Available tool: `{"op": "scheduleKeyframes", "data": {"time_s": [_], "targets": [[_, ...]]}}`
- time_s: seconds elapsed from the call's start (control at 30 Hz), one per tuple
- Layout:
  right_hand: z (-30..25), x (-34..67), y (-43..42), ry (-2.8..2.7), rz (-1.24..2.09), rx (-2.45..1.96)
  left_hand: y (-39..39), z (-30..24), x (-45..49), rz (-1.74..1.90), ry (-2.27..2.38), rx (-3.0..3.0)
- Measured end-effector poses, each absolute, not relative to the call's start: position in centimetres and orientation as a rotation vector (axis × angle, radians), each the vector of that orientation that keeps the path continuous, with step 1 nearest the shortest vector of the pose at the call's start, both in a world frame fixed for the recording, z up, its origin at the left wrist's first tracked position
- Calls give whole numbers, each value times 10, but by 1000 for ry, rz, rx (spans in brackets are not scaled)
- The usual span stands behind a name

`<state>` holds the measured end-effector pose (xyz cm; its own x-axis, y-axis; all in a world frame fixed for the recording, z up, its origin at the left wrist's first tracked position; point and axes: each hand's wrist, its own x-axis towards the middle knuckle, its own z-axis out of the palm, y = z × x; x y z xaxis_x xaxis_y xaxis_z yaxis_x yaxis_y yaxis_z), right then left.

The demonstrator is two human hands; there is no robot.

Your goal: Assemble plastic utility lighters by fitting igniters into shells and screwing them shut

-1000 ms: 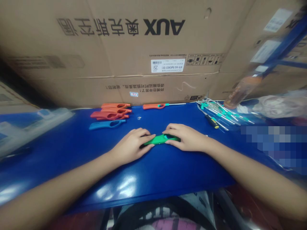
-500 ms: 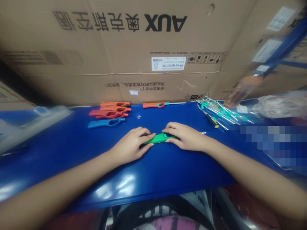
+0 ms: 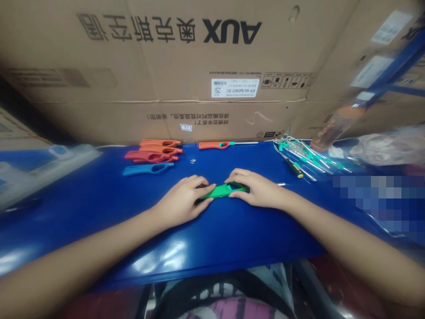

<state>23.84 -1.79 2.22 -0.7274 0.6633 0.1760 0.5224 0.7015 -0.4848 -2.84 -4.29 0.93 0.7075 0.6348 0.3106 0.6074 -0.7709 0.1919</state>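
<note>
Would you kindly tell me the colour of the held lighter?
The lighter is green, shown best in the head view.

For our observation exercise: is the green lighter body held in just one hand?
No, the left hand grips one end of the green lighter body, the right hand the other.

The left arm (image 3: 109,241) slants up from lower left, the right arm (image 3: 348,241) from lower right; near centre, left hand (image 3: 182,199) and right hand (image 3: 255,190) pinch, slightly apart.

A glossy blue table (image 3: 232,243) carries orange handles (image 3: 144,155), a blue handle (image 3: 141,170), an orange lighter (image 3: 209,145) and metal rods (image 3: 304,155).
</note>
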Motion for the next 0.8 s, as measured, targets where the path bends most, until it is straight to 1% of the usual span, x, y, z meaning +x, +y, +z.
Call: {"op": "scheduleKeyframes", "data": {"time_s": [0.27,0.43,0.6,0.8], "targets": [[26,241,-18,-2732,466,-898,-46,8,-28,551,1070,2875],[33,251,-17,-2730,489,-883,-47,7,-28,549,1078,2894],[45,264,-13,-2799,343,-964,-47,8,-28,531,1065,2939],[46,269,-10,-2772,399,-935,-48,9,-28,508,1076,2988]]}}
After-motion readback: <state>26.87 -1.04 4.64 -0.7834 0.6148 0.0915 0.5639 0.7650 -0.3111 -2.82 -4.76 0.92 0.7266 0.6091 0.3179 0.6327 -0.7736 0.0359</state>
